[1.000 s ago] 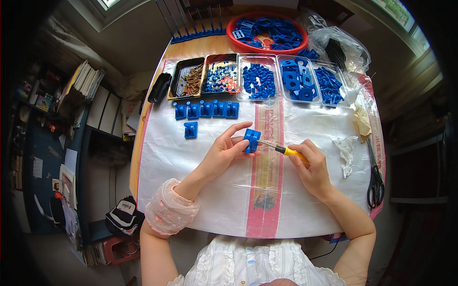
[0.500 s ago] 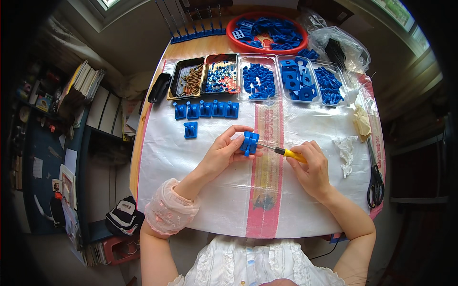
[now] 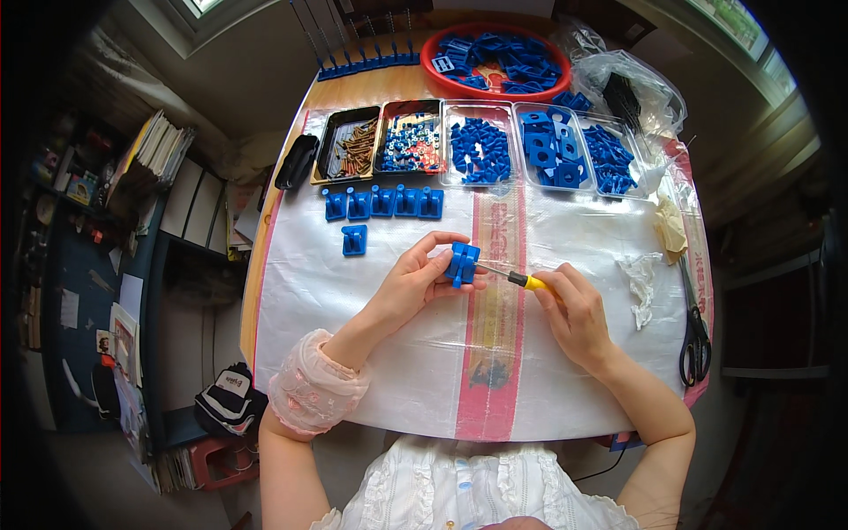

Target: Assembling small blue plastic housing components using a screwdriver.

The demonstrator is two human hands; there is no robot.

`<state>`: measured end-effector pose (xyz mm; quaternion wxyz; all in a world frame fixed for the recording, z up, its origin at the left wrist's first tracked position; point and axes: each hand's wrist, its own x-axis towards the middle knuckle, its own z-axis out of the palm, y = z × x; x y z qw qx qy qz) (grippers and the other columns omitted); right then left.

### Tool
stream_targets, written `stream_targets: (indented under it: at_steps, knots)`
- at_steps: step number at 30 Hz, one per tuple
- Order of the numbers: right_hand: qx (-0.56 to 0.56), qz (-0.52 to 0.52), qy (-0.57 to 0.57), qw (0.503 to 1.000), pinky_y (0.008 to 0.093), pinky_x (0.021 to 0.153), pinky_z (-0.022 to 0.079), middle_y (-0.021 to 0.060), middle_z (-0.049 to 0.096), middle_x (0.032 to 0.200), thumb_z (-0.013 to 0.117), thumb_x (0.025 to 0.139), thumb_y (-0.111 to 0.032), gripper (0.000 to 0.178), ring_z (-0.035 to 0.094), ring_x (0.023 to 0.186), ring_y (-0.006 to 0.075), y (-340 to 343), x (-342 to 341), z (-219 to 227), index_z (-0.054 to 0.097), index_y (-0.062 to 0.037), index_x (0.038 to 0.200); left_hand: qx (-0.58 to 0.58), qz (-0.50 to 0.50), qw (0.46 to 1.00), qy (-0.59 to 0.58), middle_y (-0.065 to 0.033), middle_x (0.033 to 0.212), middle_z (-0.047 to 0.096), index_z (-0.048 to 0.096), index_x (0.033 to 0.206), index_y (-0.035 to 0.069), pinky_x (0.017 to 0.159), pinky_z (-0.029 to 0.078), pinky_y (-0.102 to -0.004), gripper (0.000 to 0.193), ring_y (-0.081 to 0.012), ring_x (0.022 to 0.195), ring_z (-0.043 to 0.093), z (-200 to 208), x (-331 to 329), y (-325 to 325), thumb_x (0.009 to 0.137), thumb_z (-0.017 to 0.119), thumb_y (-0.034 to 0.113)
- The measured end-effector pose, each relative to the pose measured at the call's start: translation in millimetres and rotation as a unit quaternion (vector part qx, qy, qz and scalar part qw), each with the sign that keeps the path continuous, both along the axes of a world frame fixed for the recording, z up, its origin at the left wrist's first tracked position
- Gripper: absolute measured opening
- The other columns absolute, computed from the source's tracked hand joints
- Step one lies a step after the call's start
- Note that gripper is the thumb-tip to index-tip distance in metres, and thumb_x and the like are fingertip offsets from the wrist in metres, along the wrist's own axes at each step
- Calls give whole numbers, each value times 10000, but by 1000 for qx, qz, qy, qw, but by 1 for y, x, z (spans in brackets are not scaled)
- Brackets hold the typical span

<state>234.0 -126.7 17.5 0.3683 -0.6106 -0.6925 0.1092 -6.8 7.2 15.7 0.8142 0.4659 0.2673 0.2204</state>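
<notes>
My left hand (image 3: 422,276) is closed on a small blue plastic bracket (image 3: 462,263) above the middle of the table. In my right hand (image 3: 579,314) is a screwdriver (image 3: 527,281) with a yellow and black handle. Its thin metal shaft points left, and the tip meets the right side of the bracket; the exact contact is too small to make out. A single blue bracket (image 3: 354,240) of like shape lies to the left of my left hand. Beyond it stands a row of several more blue brackets (image 3: 382,202).
Behind the row stand trays of brass-coloured screws (image 3: 356,148), small nuts (image 3: 408,141) and blue parts (image 3: 480,150). A red basin (image 3: 433,75) of blue pieces is at the back. Black-handled scissors (image 3: 695,349) and crumpled white paper (image 3: 642,287) lie at the right.
My right hand has shifted its grip on the screwdriver handle, its fingers now covering more of the yellow part. The left hand and bracket have hardly moved.
</notes>
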Motion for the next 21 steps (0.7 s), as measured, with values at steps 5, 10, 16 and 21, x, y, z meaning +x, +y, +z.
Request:
stream_targets:
  at_steps: [5, 10, 16, 21]
  knots:
    - [55, 8, -43, 998, 381, 599, 487, 91, 637, 868, 772, 814, -54, 227, 622, 698, 266, 3, 0, 1, 641, -35, 997, 5, -5, 1000, 2, -196, 1246, 647, 423, 1405, 47, 916, 594, -309, 351, -255, 1083, 703, 0, 0, -1, 1106, 404, 230]
    - [26, 0, 18, 999, 370, 605, 517, 90, 639, 860, 788, 802, -35, 244, 668, 721, 267, 0, -2, -2, 634, -42, 990, 8, -5, 1000, 5, -195, 1241, 649, 422, 1409, 41, 917, 592, -311, 361, -246, 1074, 703, 1, 0, -1, 1105, 407, 235]
    - [25, 1, 42, 999, 347, 624, 536, 109, 632, 898, 764, 836, -28, 230, 677, 763, 272, 1, -2, -3, 638, -21, 1028, 8, -8, 1000, -4, -187, 1232, 654, 429, 1410, 42, 904, 581, -302, 359, -218, 1048, 700, -2, 1, 0, 1106, 402, 231]
    - [-2, 18, 67, 998, 350, 637, 544, 116, 615, 897, 741, 859, -28, 214, 656, 775, 271, 1, -2, 0, 639, -3, 1046, 10, 3, 1000, -19, -187, 1222, 659, 434, 1414, 49, 887, 564, -284, 355, -190, 1023, 694, -5, -1, 1, 1110, 390, 227]
